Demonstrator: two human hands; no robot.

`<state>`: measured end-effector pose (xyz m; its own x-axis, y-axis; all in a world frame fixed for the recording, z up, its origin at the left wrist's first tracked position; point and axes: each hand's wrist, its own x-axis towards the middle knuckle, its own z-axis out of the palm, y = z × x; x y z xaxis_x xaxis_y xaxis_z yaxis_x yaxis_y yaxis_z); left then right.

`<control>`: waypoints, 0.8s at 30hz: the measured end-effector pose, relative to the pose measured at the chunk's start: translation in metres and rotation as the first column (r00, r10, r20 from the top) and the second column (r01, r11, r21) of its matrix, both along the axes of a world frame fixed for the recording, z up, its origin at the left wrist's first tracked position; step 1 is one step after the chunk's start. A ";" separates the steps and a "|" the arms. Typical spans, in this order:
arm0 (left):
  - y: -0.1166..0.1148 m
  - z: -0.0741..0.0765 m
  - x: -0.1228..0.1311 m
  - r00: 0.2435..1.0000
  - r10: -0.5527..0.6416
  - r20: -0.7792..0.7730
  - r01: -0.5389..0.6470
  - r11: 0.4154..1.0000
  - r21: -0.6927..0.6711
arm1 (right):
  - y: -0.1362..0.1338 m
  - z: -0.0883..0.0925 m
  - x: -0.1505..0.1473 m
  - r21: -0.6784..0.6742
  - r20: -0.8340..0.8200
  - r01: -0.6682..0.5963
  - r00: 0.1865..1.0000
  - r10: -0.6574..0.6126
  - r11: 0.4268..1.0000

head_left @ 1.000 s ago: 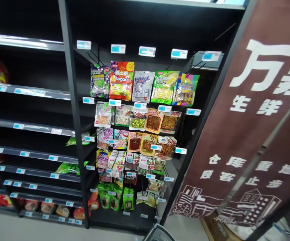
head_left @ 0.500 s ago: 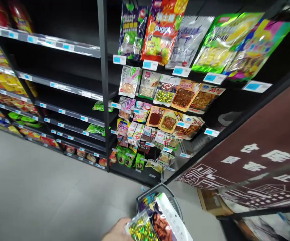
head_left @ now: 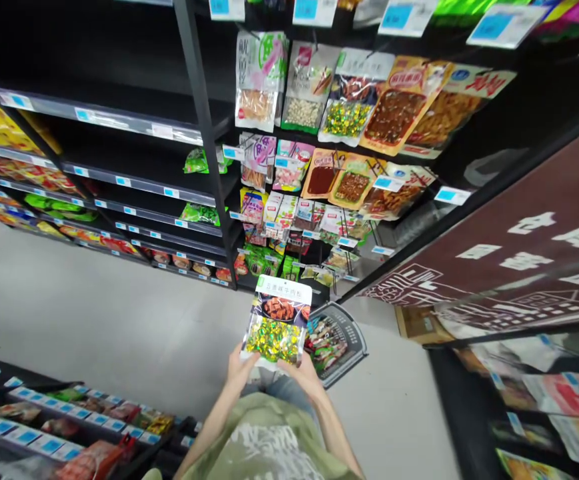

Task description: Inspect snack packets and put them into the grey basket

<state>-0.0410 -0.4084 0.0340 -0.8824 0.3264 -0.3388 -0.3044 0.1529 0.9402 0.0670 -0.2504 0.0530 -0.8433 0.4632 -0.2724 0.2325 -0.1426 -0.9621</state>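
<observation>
A snack bag (head_left: pixel 278 321) with a white top band, a picture of meat and green-gold wrapped pieces is held upright in front of my chest. My left hand (head_left: pixel 241 369) grips its lower left corner. My right hand (head_left: pixel 303 372) grips its lower right corner. Just beyond the bag, on the grey floor, stands a dark shopping basket (head_left: pixel 352 333) with several packets inside. Hanging snack bags (head_left: pixel 344 120) fill the pegs of the black rack ahead.
Black shelving (head_left: pixel 134 180) with blue price tags runs along the left, with few goods on it. A brown banner with white characters (head_left: pixel 519 260) hangs at the right. A low shelf of packets (head_left: pixel 69 420) sits at my lower left. A cardboard box (head_left: pixel 414 320) lies under the banner.
The view has tilted down from the rack toward the floor. The snack bag has come up into full view, now held in both hands, and the basket shows fully.
</observation>
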 end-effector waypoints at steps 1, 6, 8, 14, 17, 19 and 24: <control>-0.001 0.000 0.002 1.000 0.003 0.005 -0.003 1.000 0.000 | -0.002 0.001 0.002 -0.017 0.005 -0.005 1.000 0.005 1.000; 0.004 0.004 0.008 0.998 -0.059 0.029 0.058 0.998 0.030 | -0.002 -0.004 0.009 -0.035 0.007 0.115 0.993 -0.115 0.993; 0.005 0.006 0.009 0.996 -0.091 0.019 0.091 0.995 0.029 | -0.001 -0.006 0.013 -0.032 0.011 0.130 0.991 -0.130 0.991; 0.001 0.009 0.006 0.980 -0.196 0.021 0.194 0.978 0.081 | -0.006 -0.005 0.024 0.052 -0.025 0.163 0.986 -0.162 0.985; 0.000 0.012 0.005 0.956 -0.284 0.078 0.275 0.955 0.109 | -0.013 -0.005 0.033 0.053 -0.016 0.215 0.977 -0.215 0.975; -0.001 0.014 0.005 0.929 -0.356 0.105 0.342 0.931 0.127 | -0.015 -0.005 0.039 0.029 -0.002 0.231 0.973 -0.231 0.972; 0.001 0.016 0.003 0.903 -0.418 0.094 0.410 0.907 0.098 | -0.010 0.001 0.045 -0.010 0.021 0.236 0.972 -0.236 0.972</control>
